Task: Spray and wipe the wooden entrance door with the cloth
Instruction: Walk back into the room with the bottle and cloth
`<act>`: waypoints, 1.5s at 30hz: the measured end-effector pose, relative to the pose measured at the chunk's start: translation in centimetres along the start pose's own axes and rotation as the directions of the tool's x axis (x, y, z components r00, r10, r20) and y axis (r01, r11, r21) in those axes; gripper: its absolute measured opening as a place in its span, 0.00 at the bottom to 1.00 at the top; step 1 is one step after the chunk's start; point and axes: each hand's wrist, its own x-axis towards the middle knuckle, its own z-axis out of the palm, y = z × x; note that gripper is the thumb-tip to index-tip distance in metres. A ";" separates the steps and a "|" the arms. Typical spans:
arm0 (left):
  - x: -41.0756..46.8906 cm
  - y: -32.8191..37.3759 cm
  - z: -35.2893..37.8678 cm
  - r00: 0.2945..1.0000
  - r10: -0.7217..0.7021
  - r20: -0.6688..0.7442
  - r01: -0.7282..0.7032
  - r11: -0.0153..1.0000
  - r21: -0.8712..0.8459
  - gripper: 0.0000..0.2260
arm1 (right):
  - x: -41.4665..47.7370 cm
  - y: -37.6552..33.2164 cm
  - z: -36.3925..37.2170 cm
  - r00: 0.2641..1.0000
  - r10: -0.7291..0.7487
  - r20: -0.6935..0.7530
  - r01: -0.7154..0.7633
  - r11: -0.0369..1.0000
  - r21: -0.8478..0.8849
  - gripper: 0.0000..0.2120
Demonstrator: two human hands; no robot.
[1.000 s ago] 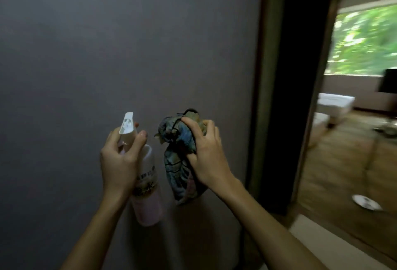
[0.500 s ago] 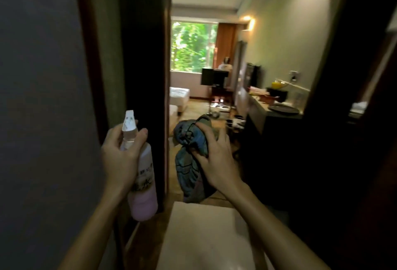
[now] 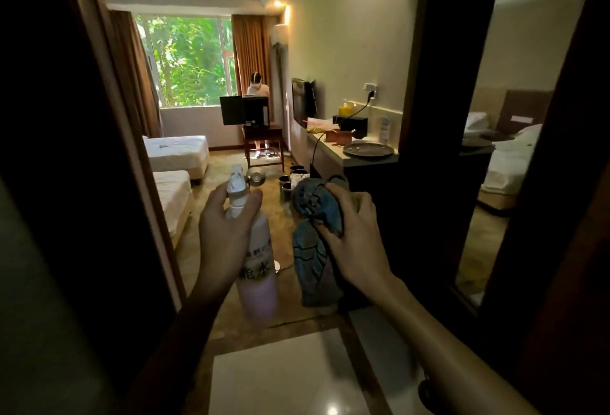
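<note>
**View swings from grey wall to open doorway; no spraying or wiping under way.**
Your view now faces into the bedroom, so the wooden door is probably the dark panel [image 3: 587,249] at right. Your left hand [image 3: 224,236] wraps the spray bottle [image 3: 255,269] upright, finger at the nozzle; your right hand [image 3: 355,236] clenches the bunched cloth [image 3: 313,243], both raised mid-air.
</note>
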 end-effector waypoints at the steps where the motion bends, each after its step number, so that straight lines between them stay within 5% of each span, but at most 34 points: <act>1: 2.0 -1.1 1.4 1.000 -0.009 0.003 0.009 1.000 0.000 0.09 | 1.8 1.1 1.0 1.000 0.006 0.015 -0.006 1.000 -0.003 0.29; 6: 11.5 -6.5 7.6 0.999 0.052 -0.014 -0.052 0.998 0.025 0.12 | 11.4 6.3 6.3 0.998 0.010 0.054 -0.010 1.000 -0.010 0.29; 16: 30.5 -19.2 16.5 0.992 0.116 0.049 -0.116 0.993 0.001 0.03 | 26.9 15.8 18.9 0.999 0.044 -0.011 -0.044 0.997 -0.058 0.30; 23: 44.0 -26.7 22.8 0.979 0.110 0.171 -0.102 0.993 -0.055 0.12 | 37.5 20.6 26.5 0.990 0.129 -0.053 -0.135 0.980 -0.143 0.29; 34: 56.2 -34.0 35.7 0.920 0.113 0.374 -0.004 0.960 -0.279 0.12 | 47.8 31.1 29.8 0.961 0.201 -0.191 -0.253 0.917 -0.308 0.31; 37: 58.5 -35.5 40.2 0.886 0.157 0.436 0.001 0.940 -0.341 0.06 | 50.5 35.1 29.9 0.949 0.219 -0.228 -0.283 0.908 -0.308 0.30; 41: 61.9 -36.7 46.1 0.827 0.200 0.526 0.034 0.915 -0.401 0.21 | 54.7 40.9 29.2 0.919 0.257 -0.298 -0.349 0.882 -0.316 0.27; 45: 65.4 -38.1 51.6 0.789 0.226 0.572 0.083 0.882 -0.463 0.18 | 58.9 46.0 27.9 0.885 0.254 -0.390 -0.412 0.817 -0.404 0.28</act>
